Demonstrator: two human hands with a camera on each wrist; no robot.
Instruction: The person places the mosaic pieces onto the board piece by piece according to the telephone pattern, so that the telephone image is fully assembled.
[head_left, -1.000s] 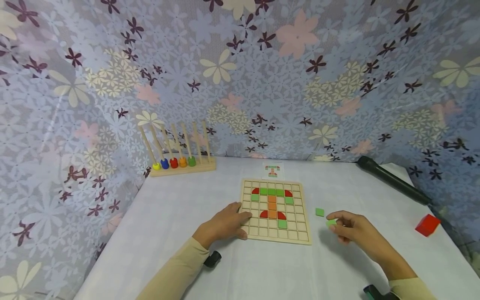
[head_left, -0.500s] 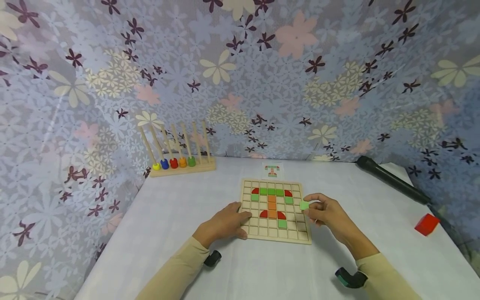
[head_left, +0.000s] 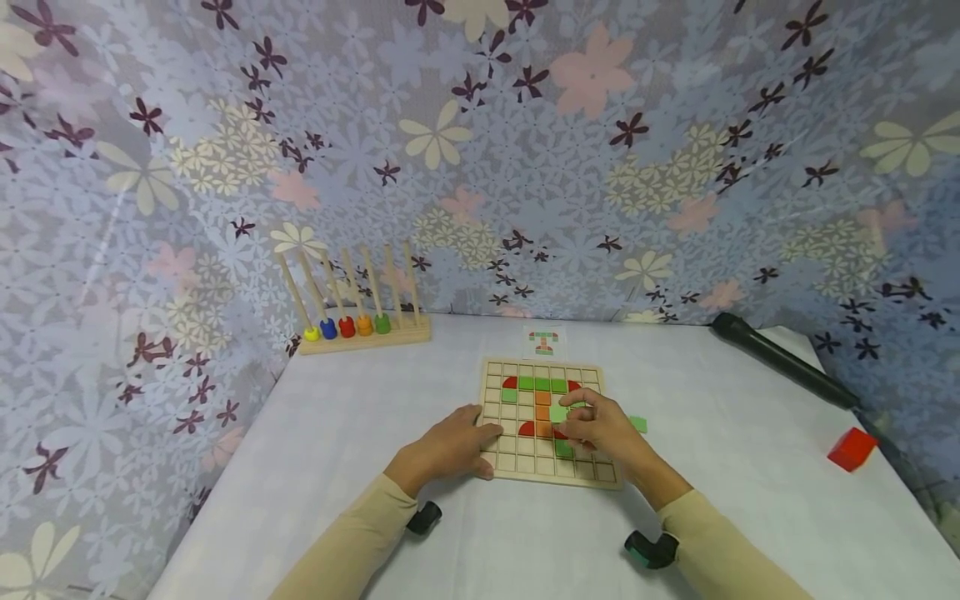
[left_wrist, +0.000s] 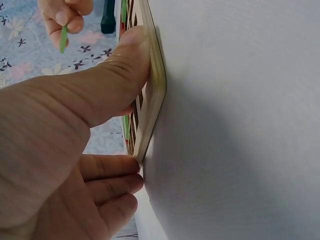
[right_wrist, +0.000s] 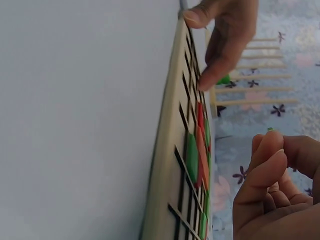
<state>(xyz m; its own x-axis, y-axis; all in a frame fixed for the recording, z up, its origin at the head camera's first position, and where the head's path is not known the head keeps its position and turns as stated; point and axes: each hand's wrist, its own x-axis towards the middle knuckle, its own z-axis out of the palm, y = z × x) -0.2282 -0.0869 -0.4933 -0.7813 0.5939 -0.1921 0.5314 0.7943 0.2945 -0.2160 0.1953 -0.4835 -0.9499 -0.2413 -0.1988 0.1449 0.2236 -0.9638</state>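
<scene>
A wooden grid board [head_left: 510, 460] lies on the table, with red, orange and green pieces set in its cells. My left hand [head_left: 450, 446] rests at its left side, the thumb and outstretched fingers touching the frame near the front corner. Over the middle of the board my right hand [head_left: 603, 429] pinches a green square tile [head_left: 558, 413] between thumb and fingers. In the left wrist view that tile [left_wrist: 63, 39] shows edge-on, raised above the board. Part of the board's right half is hidden beneath the right hand.
Another green tile [head_left: 637, 424] lies right of the board, partly behind the right hand. A pattern card [head_left: 544, 342] lies behind the board. The back left holds a peg stand [head_left: 367, 337] with coloured beads. Rightward are a dark tube-like object [head_left: 783, 360] and a red block [head_left: 852, 449].
My right hand has carried the green tile leftward from the table beside the board to over its middle. The left hand has stayed at the board's left edge.
</scene>
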